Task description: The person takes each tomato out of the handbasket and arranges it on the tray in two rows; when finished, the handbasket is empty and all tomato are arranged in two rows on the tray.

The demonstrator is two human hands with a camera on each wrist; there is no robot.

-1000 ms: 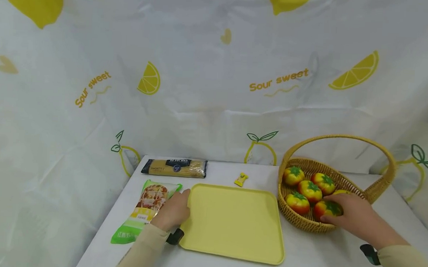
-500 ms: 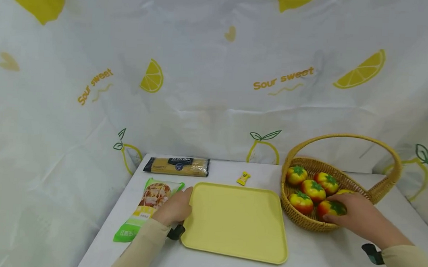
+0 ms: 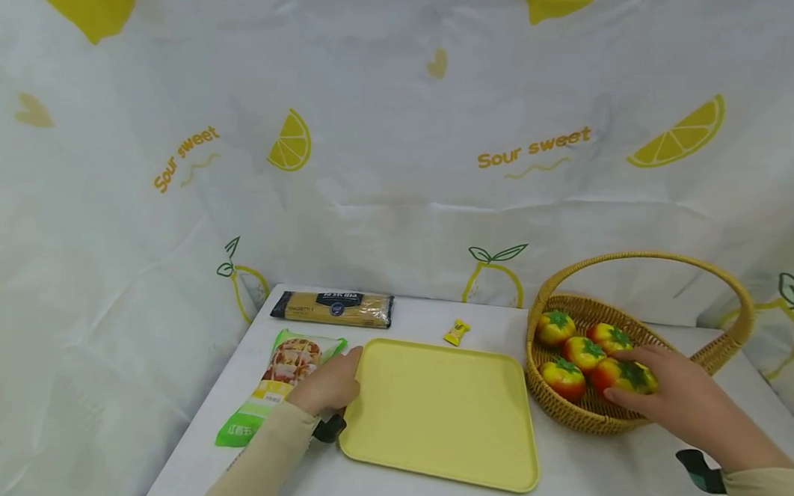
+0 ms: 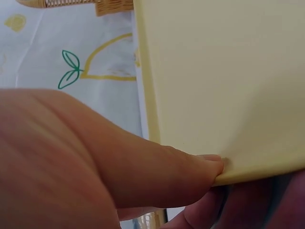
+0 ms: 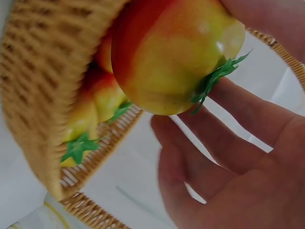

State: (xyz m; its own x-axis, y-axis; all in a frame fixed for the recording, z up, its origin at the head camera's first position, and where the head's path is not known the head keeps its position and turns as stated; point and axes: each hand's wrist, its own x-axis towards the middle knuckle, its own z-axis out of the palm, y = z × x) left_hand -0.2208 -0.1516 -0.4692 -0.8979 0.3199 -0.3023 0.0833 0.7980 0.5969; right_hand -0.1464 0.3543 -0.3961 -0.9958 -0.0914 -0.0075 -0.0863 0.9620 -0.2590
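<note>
A pale yellow rectangular tray [image 3: 442, 415] lies on the white table. My left hand [image 3: 328, 385] grips its left edge, the thumb [image 4: 167, 171] pressing on top of the rim and the fingers tucked beneath. At the right stands a wicker basket [image 3: 579, 421] with an arched handle, holding several red-and-yellow tomatoes [image 3: 563, 378] with green leafy tops. My right hand [image 3: 682, 394] reaches over its near side and holds one tomato [image 5: 176, 52] between thumb and fingers. In the right wrist view this tomato sits at the basket's opening, in front of the others.
Left of the tray lies a green-and-white food bag [image 3: 271, 387], partly behind my left hand. A spaghetti pack [image 3: 336, 310] lies at the back left, and a small yellow wrapped candy [image 3: 456, 332] behind the tray. A lemon-print sheet [image 3: 390, 128] hangs behind the table.
My right hand has lifted the tomato slightly and shifted right, and the tomato now covers the one behind it. The left hand keeps its grip on the tray. The view has shifted slightly.
</note>
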